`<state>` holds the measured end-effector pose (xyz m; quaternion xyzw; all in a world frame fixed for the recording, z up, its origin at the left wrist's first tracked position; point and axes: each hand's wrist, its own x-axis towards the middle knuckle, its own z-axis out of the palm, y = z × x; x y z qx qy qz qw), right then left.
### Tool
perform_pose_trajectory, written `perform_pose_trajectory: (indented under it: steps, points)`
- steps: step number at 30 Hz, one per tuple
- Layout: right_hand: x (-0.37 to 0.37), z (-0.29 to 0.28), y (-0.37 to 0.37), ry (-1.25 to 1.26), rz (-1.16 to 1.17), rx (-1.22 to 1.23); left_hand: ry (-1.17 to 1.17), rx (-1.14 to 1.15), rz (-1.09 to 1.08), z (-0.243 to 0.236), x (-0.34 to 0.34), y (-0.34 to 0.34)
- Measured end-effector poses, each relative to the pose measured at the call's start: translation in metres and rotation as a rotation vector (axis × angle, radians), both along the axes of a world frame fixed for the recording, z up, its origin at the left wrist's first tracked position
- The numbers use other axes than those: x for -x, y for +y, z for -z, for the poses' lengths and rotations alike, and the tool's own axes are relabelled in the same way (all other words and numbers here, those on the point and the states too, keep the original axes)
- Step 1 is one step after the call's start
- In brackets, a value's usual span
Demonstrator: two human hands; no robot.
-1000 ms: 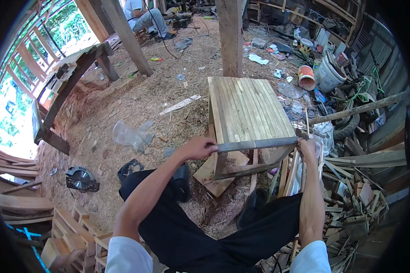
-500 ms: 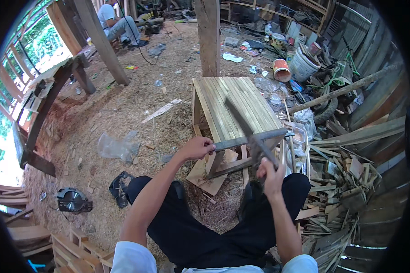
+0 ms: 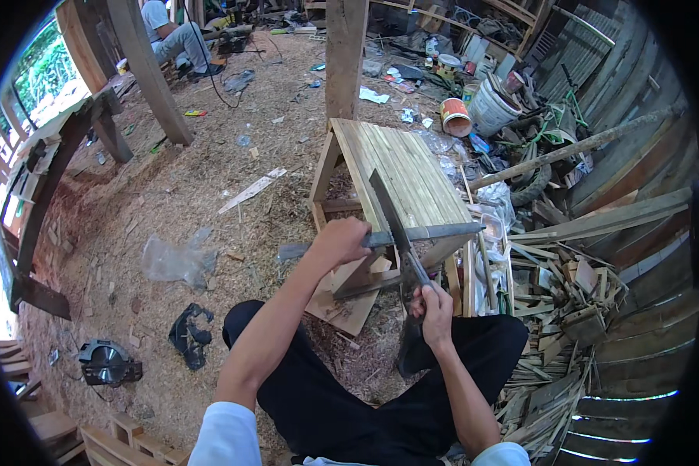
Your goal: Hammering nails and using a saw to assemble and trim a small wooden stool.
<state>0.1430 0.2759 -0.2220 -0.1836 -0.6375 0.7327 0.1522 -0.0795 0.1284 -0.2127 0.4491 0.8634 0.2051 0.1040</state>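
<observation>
A low wooden stool-like piece with a slatted top (image 3: 405, 171) stands before my knees. A long grey strip of wood (image 3: 439, 231) lies across its near edge. My left hand (image 3: 342, 241) grips the strip near the top's left corner, with the strip's end sticking out past it. My right hand (image 3: 433, 304) is closed on the handle of a hand saw (image 3: 388, 208). The saw's blade slants up and away, crossing the strip just right of my left hand, over the slatted top.
A circular saw (image 3: 110, 362) lies lower left among shavings. A wooden bench (image 3: 50, 190) and posts (image 3: 342, 74) stand around. Scrap wood (image 3: 575, 291), a long pole (image 3: 575, 151) and buckets (image 3: 457, 118) crowd the right. Another person (image 3: 180, 43) sits at back left.
My right hand has left the strip's right end and now holds the saw, brought inward over the strip. The strip now sticks out further left, past my left hand.
</observation>
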Motion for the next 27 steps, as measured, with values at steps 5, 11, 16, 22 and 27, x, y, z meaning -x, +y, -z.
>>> perform_pose_trajectory:
  steps: [5, 11, 16, 22, 27]
  points:
    - [0.000, 0.010, 0.002, 0.018, -0.103, 0.079, -0.049, -0.006, -0.034, 0.009, -0.013, -0.017]
    - [-0.004, 0.014, -0.003, -0.139, -0.174, -0.219, -0.268, -0.067, -0.256, 0.017, -0.028, -0.042]
    - [-0.003, 0.020, -0.001, -0.116, -0.201, -0.247, -0.621, -0.130, -0.316, 0.025, -0.019, -0.039]
    - [0.003, 0.025, 0.009, -0.012, -0.193, 0.095, -0.835, -0.213, -0.282, 0.028, -0.009, -0.040]
    - [0.002, 0.031, -0.005, -0.091, -0.175, -0.080, -0.751, -0.194, -0.277, 0.022, -0.013, -0.039]
